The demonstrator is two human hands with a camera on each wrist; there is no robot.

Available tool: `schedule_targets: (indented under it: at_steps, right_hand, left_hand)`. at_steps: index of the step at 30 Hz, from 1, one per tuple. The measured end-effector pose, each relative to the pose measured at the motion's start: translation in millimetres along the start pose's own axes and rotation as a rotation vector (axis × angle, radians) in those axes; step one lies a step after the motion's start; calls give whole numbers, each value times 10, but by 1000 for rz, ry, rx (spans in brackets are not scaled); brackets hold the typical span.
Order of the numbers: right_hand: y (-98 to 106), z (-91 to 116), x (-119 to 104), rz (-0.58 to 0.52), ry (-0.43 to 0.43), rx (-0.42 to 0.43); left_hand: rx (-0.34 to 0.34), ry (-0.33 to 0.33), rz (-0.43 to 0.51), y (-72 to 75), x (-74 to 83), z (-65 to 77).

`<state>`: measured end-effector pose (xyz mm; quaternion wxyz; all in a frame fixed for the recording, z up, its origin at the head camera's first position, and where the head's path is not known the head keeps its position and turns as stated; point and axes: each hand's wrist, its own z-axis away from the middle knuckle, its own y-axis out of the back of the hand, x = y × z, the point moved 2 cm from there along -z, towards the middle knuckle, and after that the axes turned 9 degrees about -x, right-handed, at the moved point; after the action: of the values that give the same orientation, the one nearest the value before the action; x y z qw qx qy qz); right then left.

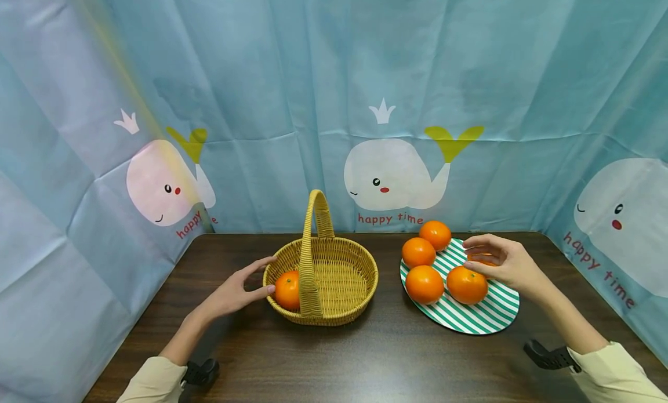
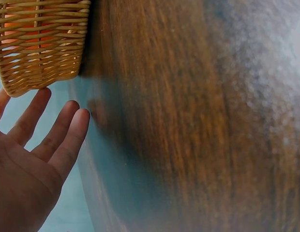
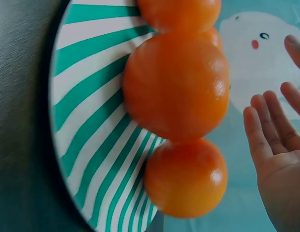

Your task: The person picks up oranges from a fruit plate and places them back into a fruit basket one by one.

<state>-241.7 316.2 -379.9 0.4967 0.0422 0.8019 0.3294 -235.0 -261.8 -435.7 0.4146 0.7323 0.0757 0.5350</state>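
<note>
A yellow wicker basket (image 1: 341,317) with a tall arched handle stands left of the middle of the table. One orange (image 1: 286,290) lies inside it, at the left by the handle. My left hand (image 1: 236,290) rests its fingertips on the basket's left rim, with its fingers extended along the wall in the left wrist view. Over the right side of a green-and-white striped round mat (image 1: 490,318) hovers my right hand (image 1: 514,265), its fingers loosely bent and spread. The nearest orange (image 1: 467,286) sits just below its thumb; another orange (image 1: 483,258) is partly hidden behind the fingers.
Three more oranges line the mat's left side: one at the front (image 1: 424,285), one in the middle (image 1: 418,253) and one at the back (image 1: 435,235). A blue curtain (image 1: 250,177) with whale prints hangs behind the dark wooden table (image 1: 334,362).
</note>
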Motion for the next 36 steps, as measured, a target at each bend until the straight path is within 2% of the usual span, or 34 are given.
schedule_targets:
  at_steps: [8, 14, 33, 36]
  right_hand:
    - [25, 239, 38, 37, 19, -8]
    - [-45, 326, 59, 75, 41, -4]
    - [-288, 424, 197, 156, -91, 25]
    - [-313, 427, 250, 206, -123, 37]
  left_hand:
    - [-8, 8, 6, 3, -5, -10]
    - [-13, 25, 12, 9, 0, -1]
    - [-18, 25, 2, -1, -14, 5]
    - [-18, 26, 5, 1, -14, 3]
